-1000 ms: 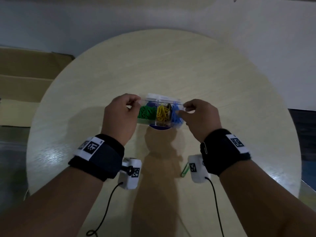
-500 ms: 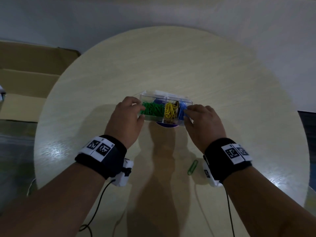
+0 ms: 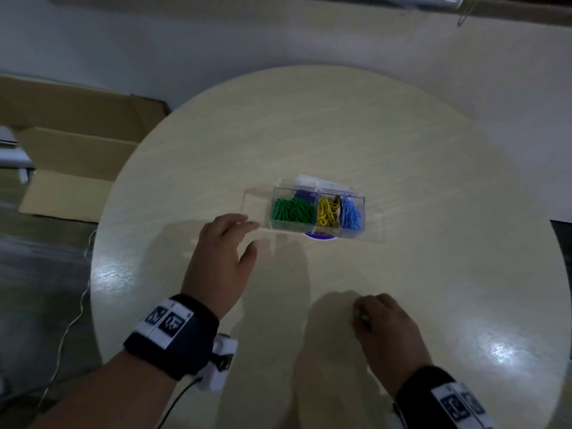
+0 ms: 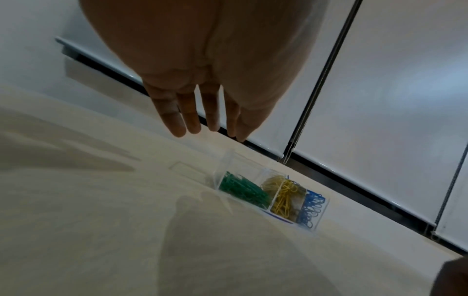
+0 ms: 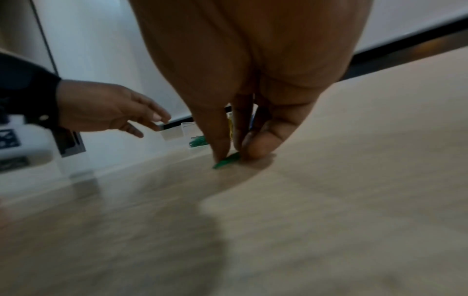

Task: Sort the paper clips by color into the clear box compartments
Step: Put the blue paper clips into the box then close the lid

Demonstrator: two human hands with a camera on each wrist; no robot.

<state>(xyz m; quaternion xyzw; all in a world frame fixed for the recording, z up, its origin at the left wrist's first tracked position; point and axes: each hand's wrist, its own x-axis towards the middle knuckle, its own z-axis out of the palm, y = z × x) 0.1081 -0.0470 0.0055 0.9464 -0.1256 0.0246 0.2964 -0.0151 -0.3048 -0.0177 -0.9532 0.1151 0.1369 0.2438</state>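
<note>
my right hand (image 3: 387, 329) pinched a green paper clip (image 5: 226, 160) against the round table (image 3: 433, 212), near the near edge. my left hand (image 3: 221, 258), fingers straight and loose, hovered just left of the clear box (image 3: 318, 212), farther off.

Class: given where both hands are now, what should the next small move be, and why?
Probably lift the green clip and carry it to the green compartment: the right hand pinches it on the table, and the left hand is open beside the clear box.

The clear box (image 3: 318, 212) sits mid-table (image 3: 402, 165), beyond both hands.
</note>
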